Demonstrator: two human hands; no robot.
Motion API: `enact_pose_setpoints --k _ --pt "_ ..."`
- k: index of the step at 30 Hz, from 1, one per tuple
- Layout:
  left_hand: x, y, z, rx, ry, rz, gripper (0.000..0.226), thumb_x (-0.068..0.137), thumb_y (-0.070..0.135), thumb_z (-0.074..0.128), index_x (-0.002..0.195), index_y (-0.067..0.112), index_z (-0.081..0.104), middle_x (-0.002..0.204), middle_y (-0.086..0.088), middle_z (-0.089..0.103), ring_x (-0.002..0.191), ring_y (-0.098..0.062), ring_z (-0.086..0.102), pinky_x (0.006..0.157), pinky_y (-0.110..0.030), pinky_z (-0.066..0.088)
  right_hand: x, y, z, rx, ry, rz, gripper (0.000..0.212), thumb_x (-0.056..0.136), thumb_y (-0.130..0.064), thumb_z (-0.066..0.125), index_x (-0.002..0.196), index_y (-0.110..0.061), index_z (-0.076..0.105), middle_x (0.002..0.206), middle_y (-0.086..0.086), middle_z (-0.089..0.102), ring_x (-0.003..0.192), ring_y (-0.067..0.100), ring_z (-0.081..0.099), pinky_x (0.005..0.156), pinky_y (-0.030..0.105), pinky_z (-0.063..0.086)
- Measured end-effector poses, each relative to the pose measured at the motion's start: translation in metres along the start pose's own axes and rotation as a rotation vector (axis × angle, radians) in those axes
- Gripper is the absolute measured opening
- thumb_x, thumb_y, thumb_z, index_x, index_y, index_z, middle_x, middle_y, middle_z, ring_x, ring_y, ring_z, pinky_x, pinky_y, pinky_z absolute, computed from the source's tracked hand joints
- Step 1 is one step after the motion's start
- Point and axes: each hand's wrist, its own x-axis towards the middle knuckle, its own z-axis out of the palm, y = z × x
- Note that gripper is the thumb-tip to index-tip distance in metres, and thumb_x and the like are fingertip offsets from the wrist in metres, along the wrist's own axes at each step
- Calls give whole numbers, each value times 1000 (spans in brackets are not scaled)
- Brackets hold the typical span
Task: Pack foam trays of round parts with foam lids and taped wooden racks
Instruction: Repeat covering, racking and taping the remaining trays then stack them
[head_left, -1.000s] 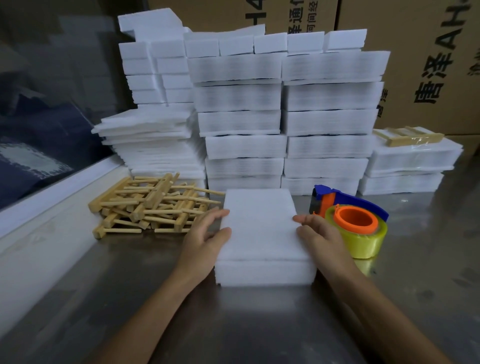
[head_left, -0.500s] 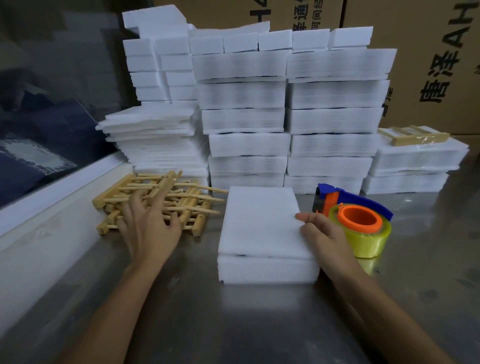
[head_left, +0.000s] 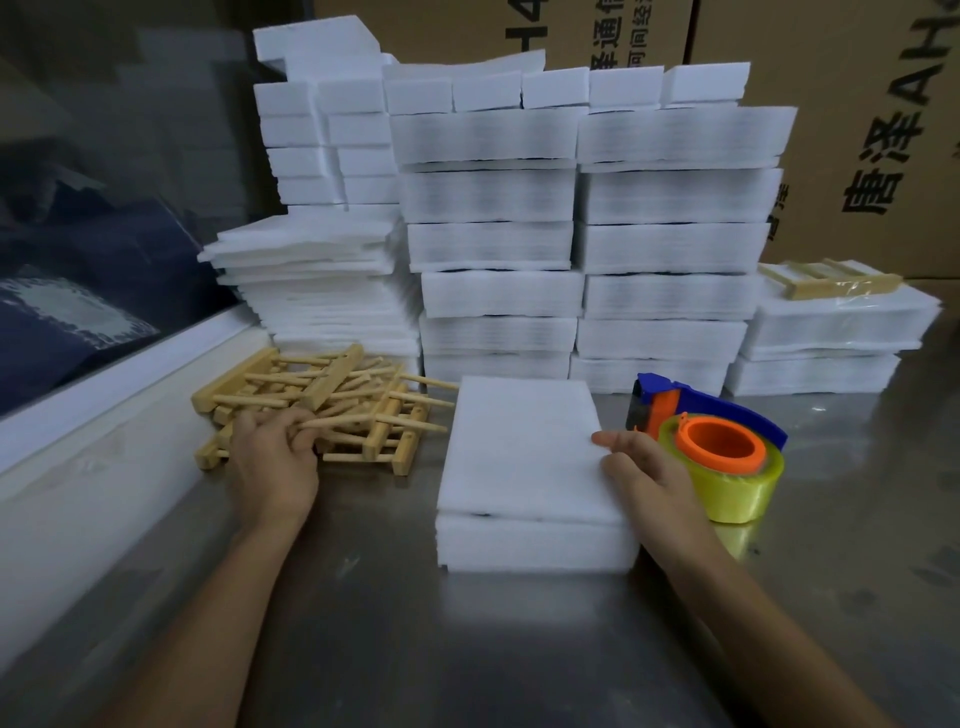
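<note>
1. While the lidded foam tray (head_left: 524, 467) sits closed at the centre of the tabletop (head_left: 467, 649), the step in hand reads as fetching a wooden rack; round parts are not visible, presumably hidden under the foam lid (head_left: 519, 441).
2. Left hand (head_left: 275, 457): at the near edge of the pile of wooden racks (head_left: 322, 405), fingers curled round one thin dowel of a rack. Which rack the dowel belongs to cannot be told; the pieces lie tangled.
3. Right hand (head_left: 644, 473): fingers straight and relaxed, resting on the right edge of the lid, pressing it level on the tray. It grips nothing.
4. Tape dispenser (head_left: 711, 447): blue body, orange core, yellow roll. Stands just beside the right hand, untouched.
5. Next move, as judged: free one rack from the pile without dragging its neighbours, set it against the tray, then tape. The interlocked dowels are likely to snag; the light foam may shift if the right hand lifts.
6. Surface: brushed metal tabletop, dull reflections, a white ledge (head_left: 104, 415) along the left side.
7. Stock behind: stacks of white foam trays (head_left: 582, 249), several tiers high, with thin foam sheets (head_left: 311, 280) piled at left.
8. Finished goods, apparently: a low stack at far right topped by a taped rack (head_left: 831, 280).
9. Room: brown cardboard cartons (head_left: 831, 104) with printed characters against the back; dark glazing at left.
</note>
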Motion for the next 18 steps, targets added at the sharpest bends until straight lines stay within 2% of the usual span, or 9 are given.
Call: enact_pose_setpoints --k 4,8,11,13,15,18 --pt "1 5 -5 -25 117 46 26 90 24 68 113 10 72 99 -18 59 89 -35 55 75 -34 36 1 2 1 -3 13 -6 25 95 -11 52 104 -29 67 108 -11 66 85 -6 63 61 7 46" --pt "6 14 -14 -147 237 45 29 93 30 64 109 6 71 96 -17 64 82 -23 53 74 -34 40 2 3 1 -9 17 -5 24 94 -11 52 103 -29 67 108 -9 67 91 3 64 69 16 46" --pt "9 18 -21 -339 311 -62 33 94 39 59 103 9 69 92 -9 66 80 -17 57 74 -32 47 2 4 1 -18 16 -8 25 95 -12 52 103 -30 66 109 -10 66 94 3 63 69 15 46" --pt "11 22 -25 -463 348 -166 35 93 46 56 97 13 67 84 -3 66 74 -12 59 68 -24 47 2 5 1 -18 14 -5 24 95 -12 52 104 -29 66 108 -10 66 92 2 63 66 12 45" --pt "11 24 -27 -556 354 -232 35 92 49 56 94 15 65 75 1 65 61 -6 59 57 -18 47 2 5 1 -21 10 -4 24 95 -13 51 105 -29 66 109 -10 66 96 5 63 69 16 45" --pt "5 32 -29 -686 296 -268 34 93 47 57 97 14 62 65 3 63 46 -3 58 46 -22 50 2 3 2 -19 20 -9 25 94 -11 51 105 -28 66 110 -9 66 99 9 62 77 23 47"
